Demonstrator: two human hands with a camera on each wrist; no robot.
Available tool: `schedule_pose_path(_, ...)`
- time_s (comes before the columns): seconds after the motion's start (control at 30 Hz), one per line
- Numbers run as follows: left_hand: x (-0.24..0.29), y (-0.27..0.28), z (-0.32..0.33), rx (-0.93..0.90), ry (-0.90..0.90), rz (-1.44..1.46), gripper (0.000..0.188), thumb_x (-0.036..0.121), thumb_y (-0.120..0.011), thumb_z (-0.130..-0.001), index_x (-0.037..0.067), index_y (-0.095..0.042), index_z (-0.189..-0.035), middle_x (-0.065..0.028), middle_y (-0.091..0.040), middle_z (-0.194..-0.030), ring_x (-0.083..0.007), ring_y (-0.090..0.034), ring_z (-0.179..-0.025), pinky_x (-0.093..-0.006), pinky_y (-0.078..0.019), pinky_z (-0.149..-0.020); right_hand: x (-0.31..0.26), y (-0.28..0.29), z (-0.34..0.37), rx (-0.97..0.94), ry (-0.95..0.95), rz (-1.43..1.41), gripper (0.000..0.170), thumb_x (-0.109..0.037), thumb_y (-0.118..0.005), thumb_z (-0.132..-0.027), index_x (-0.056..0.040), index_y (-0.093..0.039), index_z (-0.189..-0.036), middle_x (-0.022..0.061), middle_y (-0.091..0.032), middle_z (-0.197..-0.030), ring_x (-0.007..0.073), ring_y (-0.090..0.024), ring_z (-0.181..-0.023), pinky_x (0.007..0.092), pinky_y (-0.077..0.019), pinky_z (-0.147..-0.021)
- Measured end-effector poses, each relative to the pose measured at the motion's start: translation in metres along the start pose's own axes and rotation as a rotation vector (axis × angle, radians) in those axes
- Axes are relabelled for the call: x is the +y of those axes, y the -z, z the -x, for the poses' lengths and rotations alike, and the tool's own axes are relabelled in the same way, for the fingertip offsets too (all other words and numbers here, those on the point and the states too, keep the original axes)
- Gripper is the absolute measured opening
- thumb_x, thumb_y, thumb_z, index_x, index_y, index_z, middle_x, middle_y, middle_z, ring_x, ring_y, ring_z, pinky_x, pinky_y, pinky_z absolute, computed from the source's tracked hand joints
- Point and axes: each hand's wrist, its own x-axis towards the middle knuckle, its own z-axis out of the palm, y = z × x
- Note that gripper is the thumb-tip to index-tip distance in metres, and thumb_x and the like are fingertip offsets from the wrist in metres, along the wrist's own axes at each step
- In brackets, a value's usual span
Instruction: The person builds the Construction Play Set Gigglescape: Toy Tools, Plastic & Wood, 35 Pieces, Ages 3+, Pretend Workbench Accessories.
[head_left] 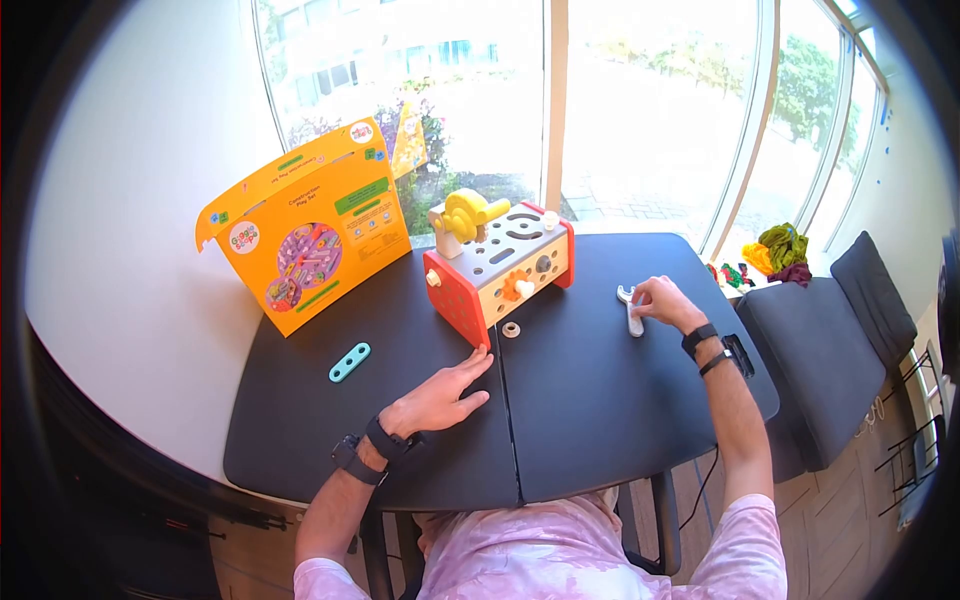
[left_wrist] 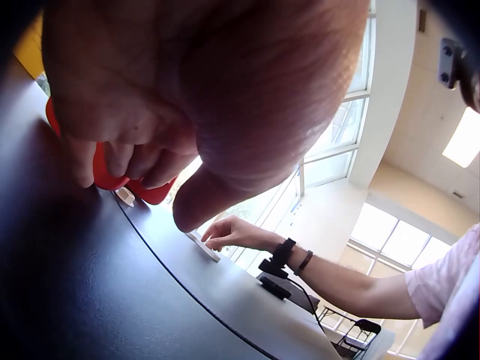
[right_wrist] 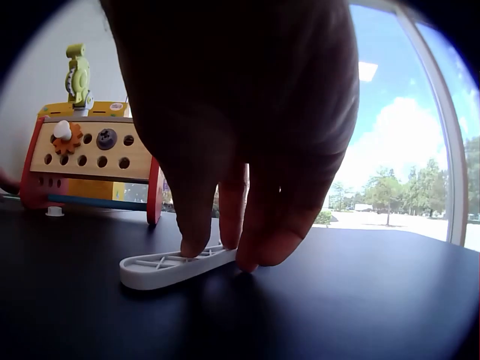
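Observation:
A toy workbench [head_left: 520,262] with red end panels [right_wrist: 155,191] stands near the table's middle, a yellow part on top and an orange gear [right_wrist: 67,138] on its side. My left hand [head_left: 440,398] lies by its near corner, fingers extended, fingertips at the red panel's foot. In the left wrist view that hand [left_wrist: 202,97] fills the upper part. My right hand [head_left: 668,304] pinches a grey-white toy wrench [head_left: 634,314] lying on the table. From the right wrist view, the fingertips of this hand [right_wrist: 240,135] are on the wrench's ribbed handle [right_wrist: 169,268].
An orange box [head_left: 310,225] stands at the back left. On the left half of the black table [head_left: 590,420] lies a teal three-hole strip [head_left: 350,363]. A small beige ring [head_left: 511,329] is near the seam. Grey chairs [head_left: 815,360] and coloured cloth stand right of the table.

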Motion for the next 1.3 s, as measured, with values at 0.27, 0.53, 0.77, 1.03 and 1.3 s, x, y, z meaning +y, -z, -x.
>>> schedule_pose_path(0.27,0.001,0.001,0.001,0.007,0.004,0.007,0.07,0.021,-0.062,-0.11,-0.009,-0.037,-0.168,-0.0333,-0.027,-0.179,-0.042,-0.032,-0.166,-0.0437,-0.0296,-0.137,-0.016,-0.033,-0.012,0.138,0.068,0.123,0.012,-0.012,-0.083,-0.088,-0.0028,-0.085,-0.096,0.0179,-0.081,-0.094,0.0368,-0.077,-0.098,0.0455,-0.0611,-0.095)
schedule_pose_path(0.53,-0.007,-0.001,0.0,0.022,-0.026,0.003,0.069,0.024,-0.063,-0.112,-0.006,-0.038,-0.169,-0.0319,-0.029,-0.179,-0.042,-0.033,-0.166,-0.0439,-0.0301,-0.137,-0.027,-0.036,-0.011,0.022,0.111,0.082,0.033,-0.003,-0.073,-0.085,-0.0102,-0.088,-0.113,0.0152,-0.08,-0.113,0.0377,-0.069,-0.123,0.046,-0.0555,-0.111)
schedule_pose_path(0.77,-0.001,0.0,0.001,0.005,-0.003,0.021,0.07,0.021,-0.063,-0.11,-0.009,-0.037,-0.168,-0.0332,-0.027,-0.179,-0.0414,-0.031,-0.167,-0.0429,-0.0288,-0.137,-0.084,-0.05,-0.004,-0.067,0.163,0.152,0.05,-0.005,-0.065,-0.09,-0.0108,-0.08,-0.138,0.0172,-0.07,-0.132,0.0381,-0.063,-0.126,0.0433,-0.0513,-0.116)
schedule_pose_path(1.03,-0.01,-0.005,0.0,0.031,-0.027,0.002,0.068,0.024,-0.064,-0.112,-0.005,-0.04,-0.169,-0.0318,-0.03,-0.179,-0.042,-0.033,-0.166,-0.0438,-0.0297,-0.137,-0.11,-0.077,-0.017,0.004,0.309,0.144,0.038,-0.004,-0.063,-0.091,0.0045,-0.073,-0.126,0.0232,-0.068,-0.125,0.0414,-0.062,-0.125,0.0481,-0.0532,-0.111)
schedule_pose_path(1.3,-0.008,-0.004,0.001,0.036,-0.024,-0.006,0.068,0.024,-0.064,-0.112,-0.005,-0.04,-0.169,-0.0326,-0.03,-0.179,-0.0432,-0.035,-0.165,-0.0447,-0.0313,-0.136,-0.14,-0.095,-0.02,0.033,0.396,0.067,0.03,-0.005,-0.063,-0.092,0.0069,-0.071,-0.118,0.0231,-0.064,-0.124,0.0424,-0.06,-0.126,0.0492,-0.0529,-0.112)
